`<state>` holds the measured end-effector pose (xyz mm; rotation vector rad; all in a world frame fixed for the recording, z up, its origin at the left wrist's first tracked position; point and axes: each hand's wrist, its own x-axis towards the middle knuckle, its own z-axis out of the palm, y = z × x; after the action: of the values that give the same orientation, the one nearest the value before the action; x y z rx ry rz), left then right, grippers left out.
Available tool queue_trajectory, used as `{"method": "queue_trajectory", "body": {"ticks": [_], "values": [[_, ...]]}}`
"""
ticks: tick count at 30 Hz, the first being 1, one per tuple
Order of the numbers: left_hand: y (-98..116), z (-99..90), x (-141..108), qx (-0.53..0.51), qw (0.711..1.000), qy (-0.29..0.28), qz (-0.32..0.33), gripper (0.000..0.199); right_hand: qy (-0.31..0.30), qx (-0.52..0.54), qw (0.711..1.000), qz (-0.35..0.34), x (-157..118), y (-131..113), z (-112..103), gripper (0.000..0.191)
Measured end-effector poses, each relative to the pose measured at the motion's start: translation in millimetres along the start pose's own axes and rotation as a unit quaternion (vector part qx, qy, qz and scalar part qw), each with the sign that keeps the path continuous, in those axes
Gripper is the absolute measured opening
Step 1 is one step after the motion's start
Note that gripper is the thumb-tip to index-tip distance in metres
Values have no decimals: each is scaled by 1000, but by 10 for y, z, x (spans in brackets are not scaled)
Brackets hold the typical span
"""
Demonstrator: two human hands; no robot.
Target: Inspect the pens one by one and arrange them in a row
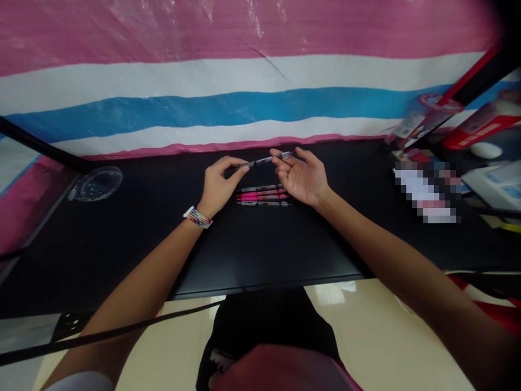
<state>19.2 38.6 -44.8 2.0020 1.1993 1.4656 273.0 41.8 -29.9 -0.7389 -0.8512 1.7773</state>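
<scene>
A slim dark and clear pen (262, 161) is held above the black desk, tilted slightly up to the right. My left hand (222, 183) pinches its left end between thumb and fingers; a patterned band circles that wrist. At the pen's right end, my right hand (303, 176) is turned palm up with its fingers spread, the fingertips touching or just behind the pen. Below the hands, several pens (260, 196) lie side by side on the desk, two of them pink or red, the others dark or clear.
The black desk (268, 250) backs onto a striped sheet (244, 106). A clear round lid or dish (99, 183) lies at the left. On the right are a clear cup (423, 119), a red and white container (484, 127), a white rounded object (485, 150) and a blurred-out item (425, 193).
</scene>
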Motion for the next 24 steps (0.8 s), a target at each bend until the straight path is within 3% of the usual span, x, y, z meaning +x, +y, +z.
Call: {"method": "queue_trajectory", "body": {"ticks": [7,12,16,24], "values": [[14,19,-6,5,1000,-11,3,11,22,-1,1000,-19,55,78,-67,27],[8,11,-7,4,1000,-8,-4,14,-8,-8,1000,-24,34,60,-45,39],[2,11,-11,0,1000,-3,-8,16,6,-54,998,-45,20,68,1,30],[59,-6,-29,63,997,-16,41,9,2,-84,993,-79,67,117,-73,38]]}}
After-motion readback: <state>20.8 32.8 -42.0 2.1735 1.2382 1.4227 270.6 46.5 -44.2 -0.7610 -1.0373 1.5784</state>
